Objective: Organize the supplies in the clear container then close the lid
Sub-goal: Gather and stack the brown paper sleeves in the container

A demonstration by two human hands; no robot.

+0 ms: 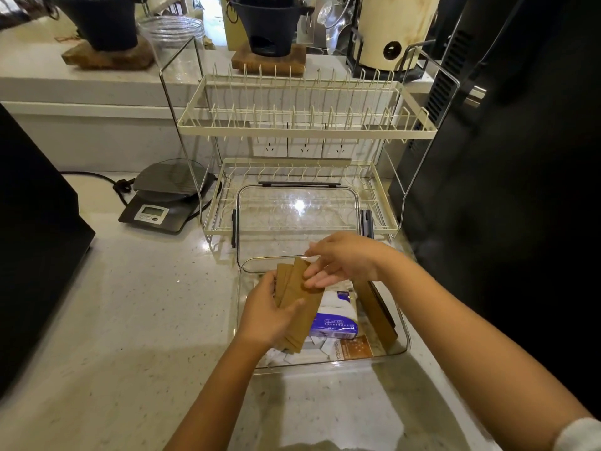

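The left hand (266,315) grips a sheaf of brown paper packets (297,307), thumb laid across the front face and fingers wrapped behind, and holds it above the open clear container (242,289), over that box's left half. The sheaf's long axis runs from low and near the person up and away, its top tilted slightly toward the right hand (344,260). That hand hangs just beyond and to the right of the sheaf's upper end, fingers loosely spread, their tips (312,275) touching or nearly touching the top edge; it grasps nothing that I can make out. So the right hand sits nearer the free end, and squaring the stack looks like its job. Below and to the right of the left hand lie a white-and-blue pack (335,315) and another brown packet (374,312) leaning along the container's right wall. The lid (297,219) lies flat past both hands, still off.
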